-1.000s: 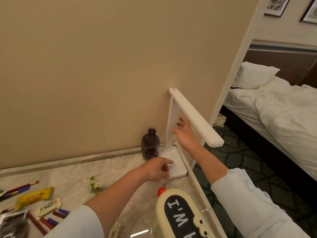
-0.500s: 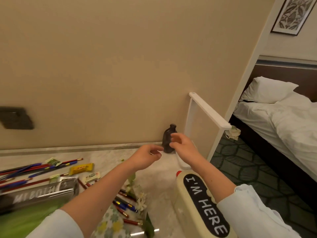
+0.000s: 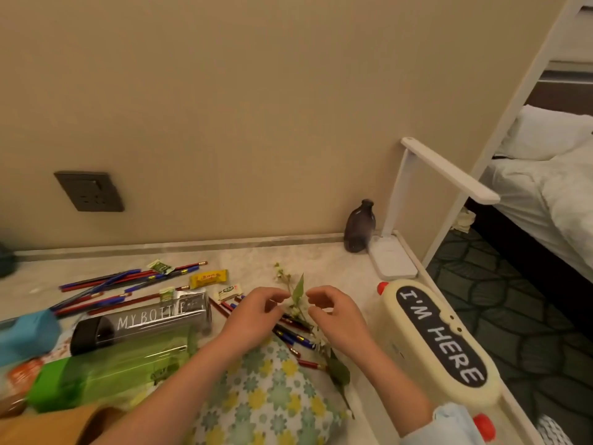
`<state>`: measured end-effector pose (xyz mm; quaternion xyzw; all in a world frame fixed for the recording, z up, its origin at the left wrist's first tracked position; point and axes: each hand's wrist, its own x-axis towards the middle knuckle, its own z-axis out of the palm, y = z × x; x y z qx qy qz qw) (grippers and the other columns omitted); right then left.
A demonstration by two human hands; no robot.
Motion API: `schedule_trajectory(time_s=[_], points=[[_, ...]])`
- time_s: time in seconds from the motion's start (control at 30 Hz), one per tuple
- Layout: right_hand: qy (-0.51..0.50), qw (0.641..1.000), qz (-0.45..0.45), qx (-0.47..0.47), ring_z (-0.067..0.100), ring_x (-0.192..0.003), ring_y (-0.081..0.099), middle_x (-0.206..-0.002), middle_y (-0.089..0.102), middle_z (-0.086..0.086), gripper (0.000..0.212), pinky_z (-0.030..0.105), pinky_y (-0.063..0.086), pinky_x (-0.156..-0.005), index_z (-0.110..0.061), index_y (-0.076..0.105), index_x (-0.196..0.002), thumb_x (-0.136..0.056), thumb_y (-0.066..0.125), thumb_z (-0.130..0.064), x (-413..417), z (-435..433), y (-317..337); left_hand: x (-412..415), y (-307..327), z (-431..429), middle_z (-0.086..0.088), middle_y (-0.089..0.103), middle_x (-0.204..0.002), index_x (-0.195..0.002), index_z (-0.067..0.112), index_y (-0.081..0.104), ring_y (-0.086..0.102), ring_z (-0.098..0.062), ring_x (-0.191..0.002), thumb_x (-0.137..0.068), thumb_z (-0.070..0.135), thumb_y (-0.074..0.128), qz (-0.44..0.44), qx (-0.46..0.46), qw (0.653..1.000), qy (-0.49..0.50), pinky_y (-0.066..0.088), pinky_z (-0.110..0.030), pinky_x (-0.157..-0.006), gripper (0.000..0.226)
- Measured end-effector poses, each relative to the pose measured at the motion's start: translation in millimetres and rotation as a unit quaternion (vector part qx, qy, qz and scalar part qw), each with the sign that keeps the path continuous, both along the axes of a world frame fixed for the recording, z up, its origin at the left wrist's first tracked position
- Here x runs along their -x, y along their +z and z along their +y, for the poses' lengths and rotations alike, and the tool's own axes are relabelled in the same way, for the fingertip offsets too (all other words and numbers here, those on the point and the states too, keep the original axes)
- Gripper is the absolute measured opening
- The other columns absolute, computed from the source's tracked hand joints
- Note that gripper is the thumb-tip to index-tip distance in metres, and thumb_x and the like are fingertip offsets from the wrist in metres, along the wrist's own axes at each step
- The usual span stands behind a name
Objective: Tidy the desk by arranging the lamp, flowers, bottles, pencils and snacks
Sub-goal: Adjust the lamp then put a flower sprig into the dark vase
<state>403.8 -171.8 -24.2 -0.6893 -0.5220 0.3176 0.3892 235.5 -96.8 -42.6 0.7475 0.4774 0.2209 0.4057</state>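
Head view: pale marble-look desk (image 3: 321,261) against a beige wall (image 3: 256,91), with a dark wall socket (image 3: 89,191) at left. At far right, beyond the desk edge, a bed with white bedding (image 3: 545,187). Lying along the right edge of the desk, a cream bottle with a red cap and a black "I'M HERE" label (image 3: 439,338). Near the front left, on its side, a translucent green bottle (image 3: 106,370); just behind it, also on its side, a dark "MY BOTTLE" bottle (image 3: 141,319). In the far right corner, upright, a white desk lamp (image 3: 426,194), base touching the wall rail; just beside its base, a small dark glass bottle (image 3: 359,226). Front centre, under the forearms, a floral-patterned cloth item (image 3: 266,396). Scattered across the left and middle, red and blue pencils (image 3: 128,277), some under the hands. Among them a yellow snack bar (image 3: 208,277) and small green-and-white snack sachets (image 3: 160,267). At centre, a sprig of small white flowers with green leaves (image 3: 296,289), lying on the pencils. Left hand (image 3: 253,316) with fingers curled, fingertips pinched close at the sprig; right hand (image 3: 337,316) with thumb and forefinger narrowed just beside the stem. Actual grip on the stem: cannot tell.
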Motion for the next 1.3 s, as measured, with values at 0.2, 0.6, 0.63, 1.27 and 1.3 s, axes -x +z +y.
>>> schedule_trajectory(time_s=[0.2,0.6,0.63,1.27,1.3], points=[[-0.038,0.990,-0.128,0.052,0.011,-0.115,0.051,-0.120,0.060,-0.008,0.039,0.026,0.046,-0.094,-0.028,0.060,-0.120,-0.082,0.062,-0.019,13,-6,-34,-5,-24,-21,0.015,0.055,-0.113,-0.116,0.037,0.060,0.053,-0.003,-0.106,-0.093,0.022,0.052,0.064,-0.082,0.994,-0.029,0.048,-0.026,-0.089,0.029],[-0.076,0.970,-0.203,0.110,0.018,-0.105,0.056,-0.108,0.063,-0.001,0.025,0.031,0.048,-0.085,-0.024,0.072,-0.103,-0.079,0.065,-0.025,13,5,-41,-4,-30,-21,0.016,0.058,-0.111,-0.109,0.035,0.059,0.052,-0.003,-0.105,-0.089,0.021,0.054,0.054,-0.095,0.994,-0.007,0.047,-0.026,-0.087,0.025],[-0.087,0.974,-0.178,0.106,0.016,-0.100,0.058,-0.105,0.065,-0.002,0.022,0.030,0.049,-0.081,-0.023,0.073,-0.098,-0.077,0.065,-0.023,11,6,-39,-5,-29,-20,0.018,0.058,-0.108,-0.105,0.037,0.059,0.052,-0.002,-0.103,-0.088,0.021,0.054,0.056,-0.086,0.995,-0.006,0.047,-0.024,-0.085,0.024],[-0.027,0.997,-0.017,-0.076,0.006,-0.072,0.064,-0.076,0.071,-0.008,0.014,0.025,0.054,-0.065,-0.025,0.076,-0.090,-0.082,0.067,-0.019,-29,48,89,-60,94,19,0.000,0.074,-0.093,-0.104,0.019,0.070,0.072,-0.011,-0.076,-0.085,0.028,0.070,-0.274,0.156,0.949,0.026,0.057,-0.023,-0.065,0.021],[-0.017,0.997,-0.020,-0.079,0.004,-0.071,0.065,-0.075,0.071,-0.009,0.016,0.021,0.053,-0.062,-0.025,0.076,-0.091,-0.082,0.067,-0.017,-33,52,98,-64,102,22,0.000,0.074,-0.091,-0.103,0.019,0.069,0.071,-0.010,-0.075,-0.084,0.028,0.071,-0.281,0.149,0.947,0.033,0.057,-0.022,-0.064,0.021]])
